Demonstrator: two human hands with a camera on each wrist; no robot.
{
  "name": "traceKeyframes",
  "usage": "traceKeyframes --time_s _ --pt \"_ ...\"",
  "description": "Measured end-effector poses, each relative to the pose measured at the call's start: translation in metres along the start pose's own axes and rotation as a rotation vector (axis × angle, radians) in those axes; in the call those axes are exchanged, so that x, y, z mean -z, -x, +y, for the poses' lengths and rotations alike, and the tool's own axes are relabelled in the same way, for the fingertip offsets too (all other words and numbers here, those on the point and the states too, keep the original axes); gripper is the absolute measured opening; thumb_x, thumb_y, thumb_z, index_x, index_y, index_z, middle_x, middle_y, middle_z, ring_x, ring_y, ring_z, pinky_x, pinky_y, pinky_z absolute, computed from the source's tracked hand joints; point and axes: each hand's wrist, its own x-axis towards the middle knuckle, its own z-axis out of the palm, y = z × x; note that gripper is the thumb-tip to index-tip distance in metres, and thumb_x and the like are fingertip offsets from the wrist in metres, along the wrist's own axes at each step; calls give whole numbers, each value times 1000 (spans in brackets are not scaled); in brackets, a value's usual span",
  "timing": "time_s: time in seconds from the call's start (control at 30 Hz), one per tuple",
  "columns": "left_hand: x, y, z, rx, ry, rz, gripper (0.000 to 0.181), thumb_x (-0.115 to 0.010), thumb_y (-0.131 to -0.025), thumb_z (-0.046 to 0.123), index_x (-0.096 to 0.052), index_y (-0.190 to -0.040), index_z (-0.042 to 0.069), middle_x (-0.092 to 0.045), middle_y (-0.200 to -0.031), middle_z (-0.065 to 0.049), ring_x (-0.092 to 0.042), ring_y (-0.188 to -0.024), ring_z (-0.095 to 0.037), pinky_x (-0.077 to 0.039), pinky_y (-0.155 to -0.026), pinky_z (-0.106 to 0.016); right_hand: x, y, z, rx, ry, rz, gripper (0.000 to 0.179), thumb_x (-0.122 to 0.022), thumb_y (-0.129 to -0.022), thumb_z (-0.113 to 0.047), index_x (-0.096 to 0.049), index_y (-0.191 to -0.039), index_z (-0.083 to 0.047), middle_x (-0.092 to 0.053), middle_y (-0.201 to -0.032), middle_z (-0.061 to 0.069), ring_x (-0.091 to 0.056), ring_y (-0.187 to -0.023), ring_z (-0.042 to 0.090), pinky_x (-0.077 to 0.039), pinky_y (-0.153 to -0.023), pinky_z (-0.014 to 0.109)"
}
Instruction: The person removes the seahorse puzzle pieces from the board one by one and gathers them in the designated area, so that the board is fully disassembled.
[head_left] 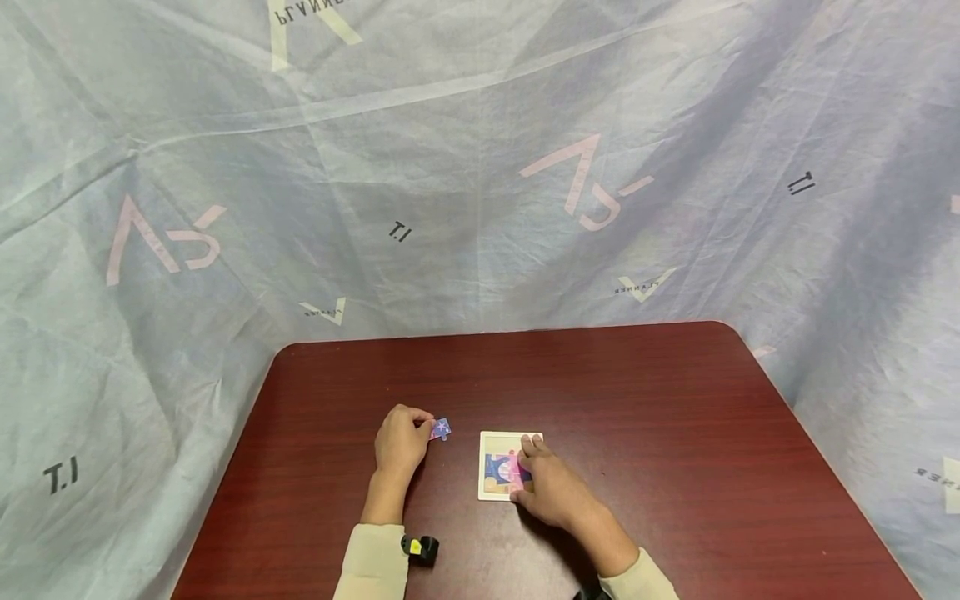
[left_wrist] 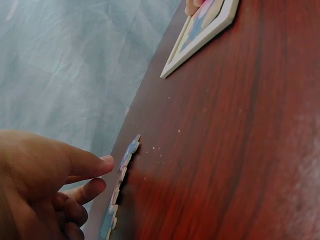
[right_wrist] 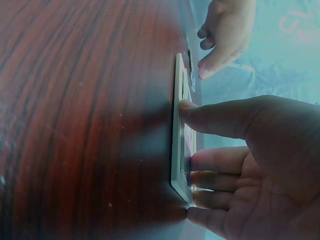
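Observation:
My left hand [head_left: 401,442] is at the left, its fingertips right by a row of jigsaw pieces [left_wrist: 112,207] lying flat on the table. A blue-purple jigsaw piece [head_left: 441,429] with a pale star shows beyond those fingertips. Thumb and finger of the left hand [left_wrist: 65,175] stand slightly apart in the left wrist view. With fairly straight fingers, my right hand [head_left: 558,486] rests on the right side of a cream-framed puzzle tray [head_left: 483,437]. Its thumb touches the tray's near rim. Blue and pink pieces [head_left: 498,472] fill part of the tray, some hidden beneath the right hand.
Everything lies on a dark red wooden table [head_left: 637,400] with rounded far corners. A pale printed cloth [head_left: 465,183] hangs behind and around it. A black wrist device [head_left: 422,551] is at the left sleeve.

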Motion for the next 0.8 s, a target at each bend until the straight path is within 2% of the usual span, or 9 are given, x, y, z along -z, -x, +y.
traceKeyframes --time_s 0.23,0.4,0.6,0.8 --pt "1 5 1 -8 -5 6 6 -79 -93 16 -84 -94 13 -76 -105 -11 -74 -99 -32 -58 -83 -53 0 -1 2 2 -1 2 63 -87 -84 -19 -65 -133 13 -49 -157 33 -43 -151 50 -38 -122 59" --pt "0 12 8 -54 14 20 5 -81 -90 14 -84 -93 12 -76 -102 -9 -74 -96 -31 -59 -80 -51 -1 -1 3 0 -15 -2 63 -87 -84 -17 -64 -134 14 -48 -157 33 -42 -151 51 -37 -122 60" --pt "3 19 18 -132 51 -46 7 -80 -93 17 -84 -95 11 -74 -101 -6 -71 -90 -21 -58 -77 -41 -1 -2 3 -15 -15 -6 65 -87 -85 -20 -63 -136 12 -48 -158 31 -42 -152 48 -37 -123 58" --pt "8 25 27 -182 55 -94 8 -78 -95 19 -83 -96 12 -73 -101 -7 -72 -93 -26 -58 -82 -42 -1 -3 4 -9 -2 -3 64 -88 -85 -19 -64 -135 12 -49 -157 32 -44 -151 48 -38 -122 58"
